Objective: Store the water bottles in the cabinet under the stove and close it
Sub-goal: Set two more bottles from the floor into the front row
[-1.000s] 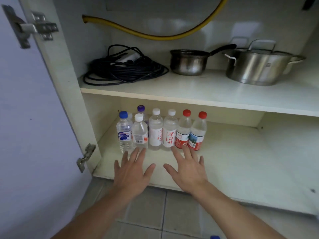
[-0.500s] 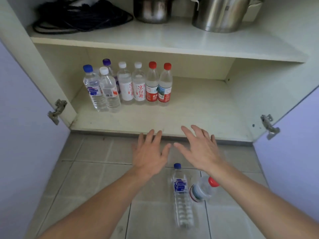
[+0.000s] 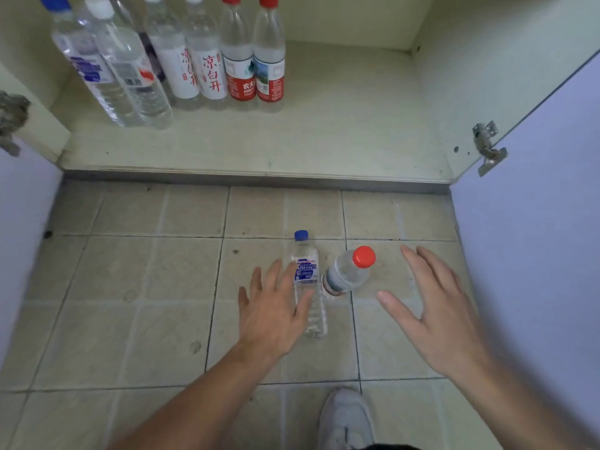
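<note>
Head view shows the left hand and right hand, fingers spread and holding nothing, above a blue-capped bottle and red-capped bottle on the tiled floor, with the cabinet at 12 o'clock.

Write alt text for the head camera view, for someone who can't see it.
Two open hands, left hand and right hand, reach down toward a blue-capped bottle and a red-capped bottle on the tiled floor. Behind, more bottles stand in the open cabinet.
</note>
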